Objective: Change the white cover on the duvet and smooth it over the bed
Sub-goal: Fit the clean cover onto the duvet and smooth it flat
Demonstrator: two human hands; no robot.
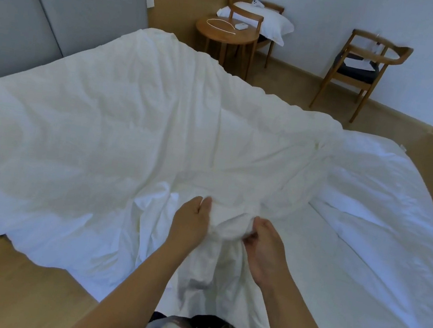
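"White on cream, that was all I could make out from the doorway. Where was the cover?"

"At the near edge of the bed (369, 213), right in front of the person. The white cover (228, 229) was gathered into a knot there. The cream duvet (133, 113) lay crumpled from it up toward the headboard (65, 3), slewed to the left, so the right side of the bed showed bare sheet."

"And the hands?"

"The right hand (264, 251) had its fingers curled round the knot, clenched on cloth. The left hand (188, 224) cupped the same knot from the other side, fingertips pushed into it. Whether it truly pinched anything I couldn't tell."

"Why hold it so close together?"

"My guess was that they were hunting for a corner or the opening. Feeding cloth between two hands is how you find one."

"Far along, then?"

"Hardly, I'd have said. The duvet sat crooked across the bed and nothing was smoothed yet."
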